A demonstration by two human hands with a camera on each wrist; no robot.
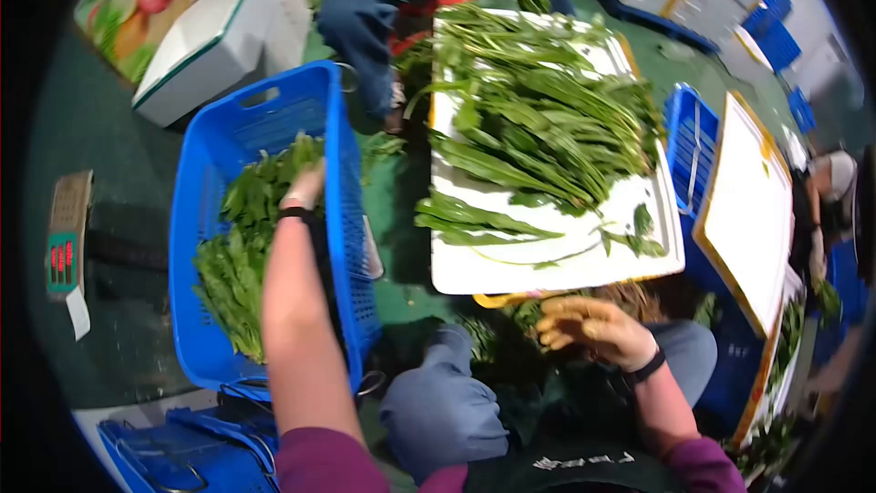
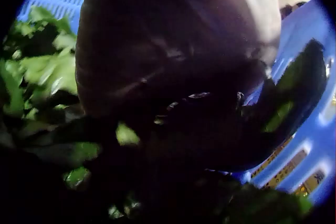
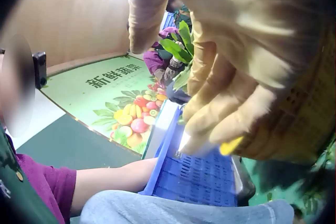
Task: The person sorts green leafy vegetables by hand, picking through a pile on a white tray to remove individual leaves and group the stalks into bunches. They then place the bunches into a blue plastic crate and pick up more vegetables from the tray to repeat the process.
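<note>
My left hand [image 1: 308, 184] reaches into a blue plastic basket [image 1: 342, 183], at the leafy greens [image 1: 239, 265] inside. In the left wrist view the hand [image 2: 173, 40] is dark, with leaves [image 2: 50, 71] beside and below it; its fingertips are hidden, so I cannot tell whether they grip any. My right hand [image 1: 598, 329], in a yellowish glove, hovers by the near edge of a white foam tray [image 1: 474, 269]. Its fingers are loosely bent around nothing. Long-leaved greens [image 1: 547, 128] lie piled on the tray, with a few loose sprigs [image 1: 634, 237] near its front right.
A scale with a red display [image 1: 62, 265] stands left of the basket. A white foam box [image 1: 205, 46] is behind it. Another person's legs [image 1: 356, 36] are beyond the tray. Blue crates [image 1: 689, 146] and a foam lid [image 1: 744, 210] stand at right.
</note>
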